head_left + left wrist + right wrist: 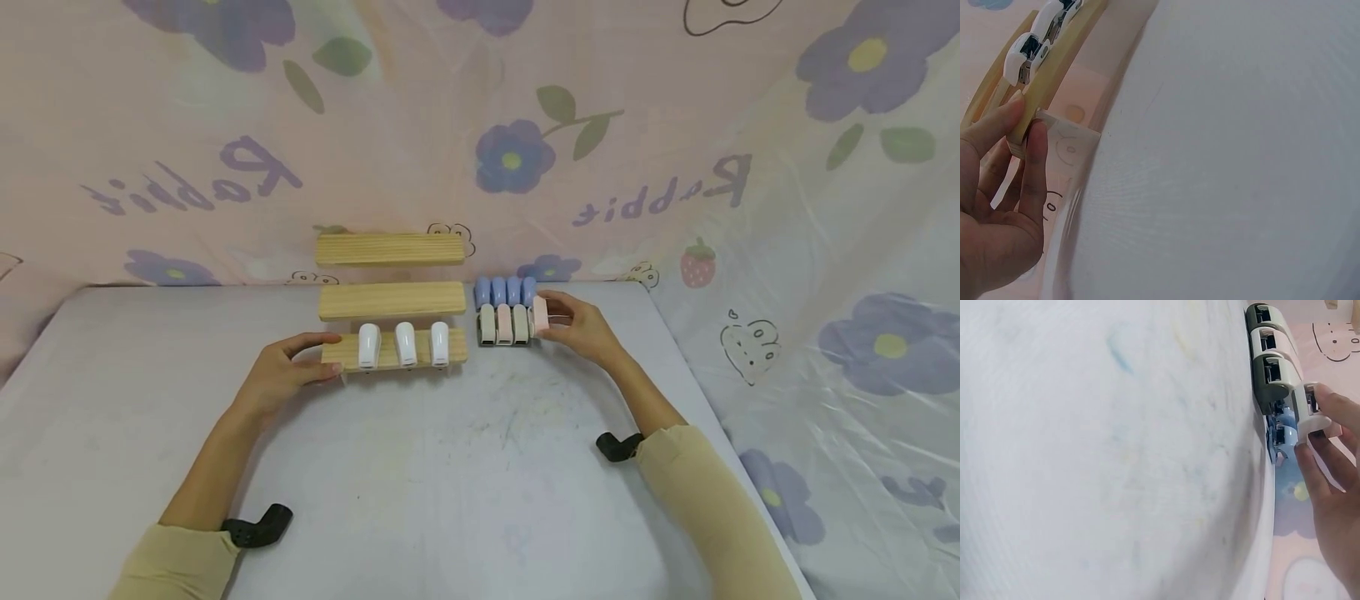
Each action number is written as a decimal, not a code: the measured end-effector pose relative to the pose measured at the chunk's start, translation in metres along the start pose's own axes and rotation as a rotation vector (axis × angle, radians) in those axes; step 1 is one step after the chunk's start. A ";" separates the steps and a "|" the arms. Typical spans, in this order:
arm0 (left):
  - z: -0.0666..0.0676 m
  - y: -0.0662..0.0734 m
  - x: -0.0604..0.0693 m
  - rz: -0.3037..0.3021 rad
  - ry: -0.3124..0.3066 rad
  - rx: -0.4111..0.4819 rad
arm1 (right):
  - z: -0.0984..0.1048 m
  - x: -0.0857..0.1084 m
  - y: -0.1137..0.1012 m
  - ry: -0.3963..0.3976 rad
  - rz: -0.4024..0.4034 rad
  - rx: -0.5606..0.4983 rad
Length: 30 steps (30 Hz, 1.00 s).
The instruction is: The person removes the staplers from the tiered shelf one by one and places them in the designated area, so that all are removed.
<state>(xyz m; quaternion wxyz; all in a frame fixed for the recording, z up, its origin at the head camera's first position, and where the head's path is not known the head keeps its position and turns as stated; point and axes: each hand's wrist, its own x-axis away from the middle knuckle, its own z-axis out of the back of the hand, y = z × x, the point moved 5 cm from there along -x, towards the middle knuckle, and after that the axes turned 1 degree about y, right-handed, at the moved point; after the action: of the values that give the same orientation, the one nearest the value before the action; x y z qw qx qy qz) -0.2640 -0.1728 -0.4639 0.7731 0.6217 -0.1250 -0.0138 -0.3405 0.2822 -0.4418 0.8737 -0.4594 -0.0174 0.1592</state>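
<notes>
My left hand (281, 371) pinches the left end of the lowest wooden shelf board (386, 357) between thumb and fingers. Three small white staplers (406, 343) stand in a row along that board; two show in the left wrist view, one nearest the fingertips being a white stapler (1019, 57). At the right, my right hand (585, 329) grips a pink-and-white stapler (1305, 412) by its sides. It is at the right end of a front row with a pink stapler (504, 323) between two grey-green staplers (521, 323). Behind them are several blue staplers (498, 292).
Two more wooden boards, a middle board (392, 300) and a top board (390, 248), rise in steps behind the lowest. The white tabletop (450, 483) ends at a flowered curtain (390, 150) behind and on the right.
</notes>
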 end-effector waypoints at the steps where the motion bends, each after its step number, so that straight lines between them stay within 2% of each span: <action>1: 0.000 0.000 0.000 0.001 0.000 -0.001 | 0.000 0.000 0.001 0.002 -0.008 0.007; 12: 0.001 -0.003 0.000 0.023 0.005 -0.005 | -0.007 -0.005 0.011 -0.042 -0.041 0.035; 22: 0.001 -0.002 -0.001 0.010 0.010 -0.036 | -0.008 -0.008 0.018 -0.053 -0.079 0.041; 30: 0.000 -0.003 -0.001 0.008 -0.003 0.010 | -0.010 -0.005 0.001 -0.079 -0.068 0.070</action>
<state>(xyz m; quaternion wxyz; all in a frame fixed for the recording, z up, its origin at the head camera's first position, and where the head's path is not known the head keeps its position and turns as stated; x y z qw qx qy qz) -0.2644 -0.1736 -0.4667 0.7698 0.6251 -0.1287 -0.0110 -0.3434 0.2732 -0.4482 0.8926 -0.4212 -0.0621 0.1480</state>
